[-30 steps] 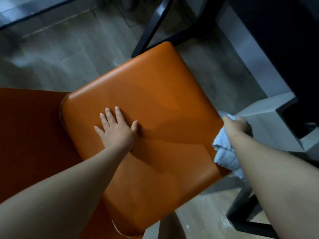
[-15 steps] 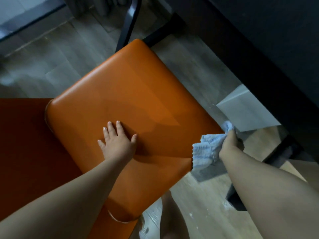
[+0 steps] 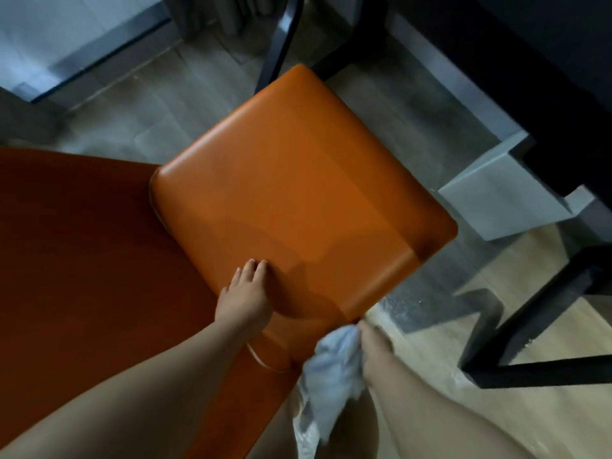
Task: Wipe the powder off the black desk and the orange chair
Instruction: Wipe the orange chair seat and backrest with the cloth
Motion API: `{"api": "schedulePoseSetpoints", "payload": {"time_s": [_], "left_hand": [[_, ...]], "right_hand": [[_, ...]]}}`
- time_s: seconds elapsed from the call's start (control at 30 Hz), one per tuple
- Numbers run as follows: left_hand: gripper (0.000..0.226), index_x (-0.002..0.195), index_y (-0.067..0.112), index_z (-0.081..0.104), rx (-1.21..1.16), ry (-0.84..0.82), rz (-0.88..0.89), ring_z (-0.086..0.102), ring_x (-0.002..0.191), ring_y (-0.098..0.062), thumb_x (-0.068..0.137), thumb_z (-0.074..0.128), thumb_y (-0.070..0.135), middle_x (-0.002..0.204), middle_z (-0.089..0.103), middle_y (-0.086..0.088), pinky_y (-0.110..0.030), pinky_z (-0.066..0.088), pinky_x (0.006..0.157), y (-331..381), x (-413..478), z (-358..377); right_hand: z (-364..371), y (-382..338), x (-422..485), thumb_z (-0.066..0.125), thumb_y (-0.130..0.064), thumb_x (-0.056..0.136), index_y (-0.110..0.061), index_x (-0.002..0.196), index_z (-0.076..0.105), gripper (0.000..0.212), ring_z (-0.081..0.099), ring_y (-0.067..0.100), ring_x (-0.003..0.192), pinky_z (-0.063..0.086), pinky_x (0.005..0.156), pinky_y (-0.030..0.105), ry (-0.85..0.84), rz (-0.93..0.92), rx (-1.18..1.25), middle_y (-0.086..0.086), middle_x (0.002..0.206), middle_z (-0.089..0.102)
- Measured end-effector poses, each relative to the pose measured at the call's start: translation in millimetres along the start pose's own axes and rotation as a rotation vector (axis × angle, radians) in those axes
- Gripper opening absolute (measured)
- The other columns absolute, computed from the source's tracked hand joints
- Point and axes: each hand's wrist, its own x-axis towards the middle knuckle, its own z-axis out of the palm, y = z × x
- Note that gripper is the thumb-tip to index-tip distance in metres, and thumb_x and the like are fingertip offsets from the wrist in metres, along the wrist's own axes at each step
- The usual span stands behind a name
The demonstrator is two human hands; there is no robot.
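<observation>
The orange chair seat [image 3: 298, 180] fills the middle of the view, with its darker orange backrest [image 3: 82, 260] to the left. My left hand [image 3: 243, 294] lies flat on the near part of the seat, fingers together. My right hand [image 3: 372, 346] grips a crumpled white cloth [image 3: 331, 369] at the seat's near right corner, off the edge. The black desk [image 3: 530, 61] runs along the upper right.
A grey box [image 3: 496, 190] stands on the wooden floor under the desk. Black desk legs [image 3: 536, 313] cross the floor at the right, with white powder [image 3: 397, 309] scattered on the boards beside the chair. A black chair leg [image 3: 281, 44] shows behind the seat.
My right hand has drawn the cloth along the seat's right edge towards me, down to the near corner. My left hand has slid nearer to the seat's near edge.
</observation>
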Motion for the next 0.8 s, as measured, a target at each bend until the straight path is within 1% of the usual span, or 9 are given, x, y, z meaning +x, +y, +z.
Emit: {"api": "schedulePoseSetpoints", "payload": {"time_s": [0.1, 0.2, 0.27, 0.37, 0.43, 0.5, 0.57, 0.67, 0.8], "left_hand": [[0.070, 0.151, 0.030, -0.002, -0.036, -0.028, 0.006, -0.005, 0.148, -0.022, 0.097, 0.040, 0.015, 0.160, -0.008, 0.004, -0.043, 0.014, 0.119, -11.1, -0.9, 11.6], [0.069, 0.152, 0.028, 0.000, -0.045, -0.024, 0.030, -0.007, 0.147, -0.022, 0.095, 0.036, 0.013, 0.160, -0.008, 0.004, -0.045, 0.016, 0.119, -14.9, -10.1, 21.6], [0.068, 0.152, 0.027, 0.001, -0.046, -0.028, 0.045, -0.007, 0.147, -0.021, 0.094, 0.033, 0.012, 0.160, -0.008, 0.004, -0.045, 0.016, 0.118, -16.0, -16.7, 29.8], [0.070, 0.152, 0.025, 0.000, -0.019, -0.026, 0.052, -0.009, 0.147, -0.020, 0.092, 0.031, 0.006, 0.160, -0.010, 0.003, -0.044, 0.015, 0.119, -19.5, -26.0, 40.5], [0.068, 0.152, 0.024, 0.000, -0.013, -0.015, 0.046, -0.008, 0.147, -0.020, 0.094, 0.030, 0.006, 0.160, -0.010, 0.003, -0.044, 0.016, 0.119, -19.4, -30.4, 43.6], [0.066, 0.152, 0.024, 0.001, -0.033, 0.021, 0.035, -0.007, 0.147, -0.021, 0.095, 0.030, 0.008, 0.160, -0.008, 0.002, -0.043, 0.017, 0.119, -18.8, -28.4, 47.0], [0.065, 0.152, 0.022, 0.002, -0.046, 0.052, 0.010, -0.005, 0.148, -0.021, 0.095, 0.029, 0.010, 0.160, -0.006, 0.002, -0.041, 0.018, 0.118, -14.4, -27.6, 51.4], [0.067, 0.152, 0.022, 0.001, -0.091, 0.070, -0.036, -0.003, 0.148, -0.022, 0.094, 0.033, 0.010, 0.160, -0.006, 0.001, -0.039, 0.020, 0.117, -4.7, -31.5, 60.8], [0.074, 0.152, 0.026, 0.002, -0.145, 0.017, -0.054, 0.014, 0.146, -0.024, 0.090, 0.036, 0.003, 0.160, 0.001, 0.002, -0.040, 0.038, 0.110, 7.2, -47.0, 76.0]], "right_hand": [[-9.4, -24.7, 17.9, 0.054, -0.027, 0.088, -0.007, 0.102, 0.062, 0.026, 0.060, 0.029, 0.087, 0.050, 0.082, 0.038, 0.198, -0.092, 0.311, 0.015, 0.107, 0.065], [5.0, -19.0, 18.2, 0.051, -0.032, 0.088, -0.008, 0.104, 0.060, 0.030, 0.062, 0.033, 0.094, 0.051, 0.089, 0.045, 0.258, -0.078, 0.290, 0.013, 0.104, 0.063], [27.2, 18.9, 17.8, 0.048, -0.045, 0.088, -0.006, 0.099, 0.063, 0.043, 0.065, 0.032, 0.092, 0.054, 0.082, 0.042, 0.132, -0.005, 0.271, 0.013, 0.100, 0.067], [47.4, 75.6, 1.5, 0.048, -0.030, 0.091, 0.000, 0.111, 0.063, 0.039, 0.065, 0.027, 0.085, 0.056, 0.074, 0.038, -0.257, 0.111, 0.145, 0.014, 0.101, 0.067], [40.1, 70.1, -12.6, 0.051, -0.024, 0.089, -0.003, 0.104, 0.064, 0.029, 0.063, 0.028, 0.085, 0.054, 0.079, 0.039, -0.223, 0.090, 0.100, 0.015, 0.102, 0.066], [28.2, 47.5, -6.4, 0.053, -0.023, 0.087, -0.007, 0.096, 0.063, 0.021, 0.061, 0.029, 0.082, 0.051, 0.075, 0.036, -0.047, 0.028, 0.250, 0.014, 0.097, 0.064], [20.7, 26.5, -7.6, 0.053, -0.019, 0.088, -0.010, 0.104, 0.059, 0.020, 0.058, 0.031, 0.087, 0.049, 0.082, 0.036, 0.077, -0.054, 0.363, 0.013, 0.099, 0.061], [28.5, 34.5, -29.1, 0.051, -0.017, 0.089, -0.007, 0.103, 0.060, 0.020, 0.062, 0.032, 0.094, 0.052, 0.087, 0.040, -0.037, -0.034, 0.277, 0.018, 0.107, 0.065], [9.0, 58.0, -50.1, 0.060, -0.021, 0.082, -0.011, 0.095, 0.064, 0.016, 0.062, 0.028, 0.083, 0.049, 0.068, 0.028, -0.234, -0.032, 0.038, 0.013, 0.089, 0.066]]}}
